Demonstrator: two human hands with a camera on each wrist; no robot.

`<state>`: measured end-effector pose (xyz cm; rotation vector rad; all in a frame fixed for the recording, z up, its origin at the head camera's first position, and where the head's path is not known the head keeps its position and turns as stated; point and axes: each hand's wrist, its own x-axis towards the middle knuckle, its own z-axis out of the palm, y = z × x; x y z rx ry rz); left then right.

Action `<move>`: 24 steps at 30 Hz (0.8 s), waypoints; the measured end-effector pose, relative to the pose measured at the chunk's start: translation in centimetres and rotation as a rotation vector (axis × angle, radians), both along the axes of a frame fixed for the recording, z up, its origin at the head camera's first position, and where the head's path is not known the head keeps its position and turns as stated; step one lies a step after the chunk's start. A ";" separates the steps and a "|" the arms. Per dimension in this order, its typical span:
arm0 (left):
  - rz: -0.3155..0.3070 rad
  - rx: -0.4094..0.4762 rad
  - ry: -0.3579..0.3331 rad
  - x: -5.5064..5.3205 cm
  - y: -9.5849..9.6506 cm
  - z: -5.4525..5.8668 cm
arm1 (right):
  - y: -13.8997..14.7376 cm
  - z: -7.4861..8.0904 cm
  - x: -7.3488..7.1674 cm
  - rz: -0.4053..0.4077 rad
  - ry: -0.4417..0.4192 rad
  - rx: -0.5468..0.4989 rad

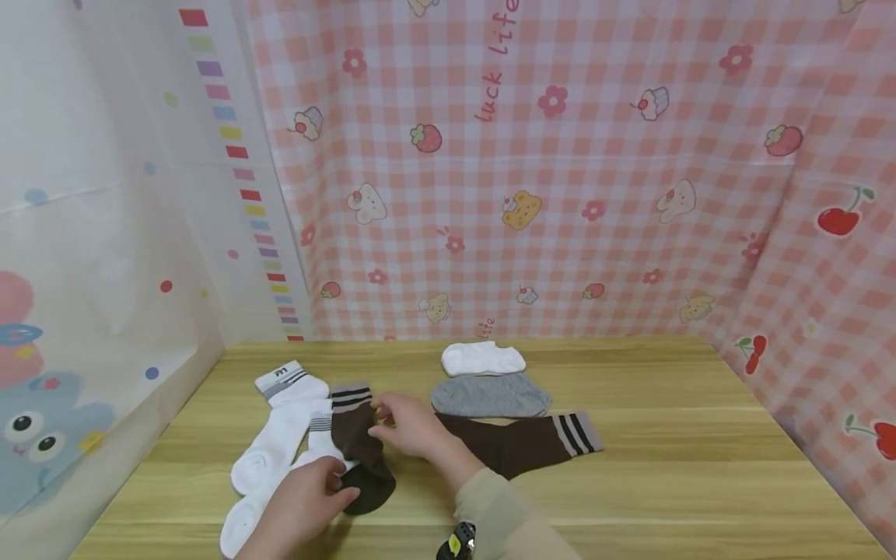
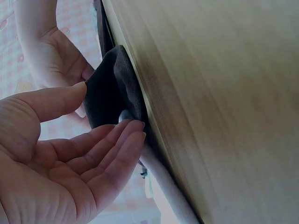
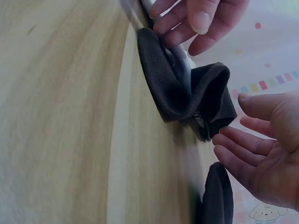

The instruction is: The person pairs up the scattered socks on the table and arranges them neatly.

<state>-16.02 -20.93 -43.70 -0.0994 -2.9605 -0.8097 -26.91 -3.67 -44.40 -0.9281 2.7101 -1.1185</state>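
A dark brown sock (image 1: 358,435) with a grey cuff and black stripes lies on the left of the table, partly over a white sock (image 1: 245,513). Near its black toe end is my left hand (image 1: 308,498), with thumb and fingers apart. My right hand (image 1: 413,424) is beside its upper part, fingers loosely bent and thumb spread. In the right wrist view, this brown sock (image 3: 161,77) stands up in folds between both hands, and the right fingertips are right at its edge. The left wrist view has the left fingertips close to the dark fabric (image 2: 103,95).
Another brown striped sock (image 1: 504,443) lies right of the right forearm, which overlaps its end. Behind it are a grey ankle sock (image 1: 490,395) and a white ankle sock (image 1: 483,359). A second white sock (image 1: 273,443) lies at far left. Patterned curtains (image 1: 525,257) border the wooden table (image 1: 686,467).
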 end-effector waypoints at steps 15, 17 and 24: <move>0.022 -0.058 0.005 -0.6 0.3 -0.3 | -1.3 -1.0 0.1 0.013 0.047 -0.042; 0.014 -0.095 0.013 -0.6 0.5 -0.2 | -1.4 -1.0 0.1 0.003 0.051 -0.041; -0.006 -0.237 0.032 -0.9 1.1 -0.1 | -1.5 -0.6 0.4 -0.043 0.030 -0.024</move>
